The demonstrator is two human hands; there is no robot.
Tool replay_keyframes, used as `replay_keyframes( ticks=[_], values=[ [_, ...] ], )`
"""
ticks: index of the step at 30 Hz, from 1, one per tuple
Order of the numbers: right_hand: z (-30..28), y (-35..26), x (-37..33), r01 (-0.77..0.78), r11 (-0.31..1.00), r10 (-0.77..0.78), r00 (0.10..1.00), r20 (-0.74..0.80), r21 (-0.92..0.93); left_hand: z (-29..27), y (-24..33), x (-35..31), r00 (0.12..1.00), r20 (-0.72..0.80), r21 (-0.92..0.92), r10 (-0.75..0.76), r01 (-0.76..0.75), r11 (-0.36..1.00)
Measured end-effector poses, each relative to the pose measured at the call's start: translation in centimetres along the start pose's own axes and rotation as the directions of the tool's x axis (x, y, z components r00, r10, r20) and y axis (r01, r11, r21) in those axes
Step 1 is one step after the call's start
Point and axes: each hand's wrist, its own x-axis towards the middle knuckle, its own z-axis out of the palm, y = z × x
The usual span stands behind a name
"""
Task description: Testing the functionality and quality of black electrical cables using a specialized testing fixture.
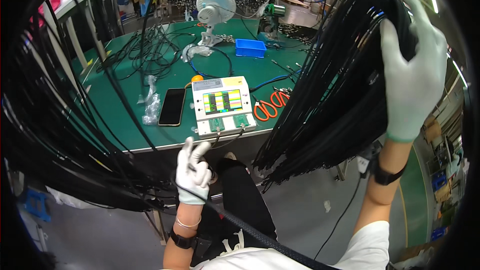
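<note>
Green bench (125,120), tester (222,105), scissors (267,107) (orange), right hand (412,77) gripping cable bundle (330,100), left hand (194,172) pinching cable (250,230).

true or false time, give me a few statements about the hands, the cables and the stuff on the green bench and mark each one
1. The right hand is raised, gripping a thick bundle of black cables. True.
2. The left hand is bare. False: it wears a light glove and holds a single black cable.
3. The tester box on the green bench has a lit, coloured screen. True.
4. The scissors have blue handles. False: the handles are orange.
5. The phone lies right of the tester box. False: it lies to its left.
</note>
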Motion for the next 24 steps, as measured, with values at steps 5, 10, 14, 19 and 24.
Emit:
replay_keyframes(
  ticks=[5, 10, 14, 19, 24],
  values=[
    [1.1, 0.5, 2.2, 0.318, 0.94, -0.311, 0.948, 0.069, -0.124, 3.3, 0.0, -1.8, 0.983, 0.044, 0.928, -0.177, 0.025, 0.371],
    [-1.1, -5.9, -5.3, -0.048, 0.881, -0.103, 0.951, 0.29, 0.471, 5.0, 0.9, -4.9, 0.828, -0.025, 0.92, -0.56, 0.239, 0.312],
    [-2.2, -10.3, -9.1, -0.243, 0.54, -0.335, 0.816, 0.47, 0.806, 4.7, 0.5, -4.5, 0.843, -0.044, 0.794, -0.535, 0.355, 0.493],
    [-1.0, -7.3, -7.6, -0.432, 0.24, -0.28, 0.827, 0.488, 0.869, 5.5, -1.2, -2.6, 0.821, 0.038, 0.944, -0.569, 0.157, 0.291],
    [1.1, -4.3, -2.4, -0.338, -0.218, -0.261, 0.924, 0.279, 0.916, 5.1, -5.7, -2.1, 0.891, 0.181, 0.914, -0.416, 0.004, 0.406]
  ],
)
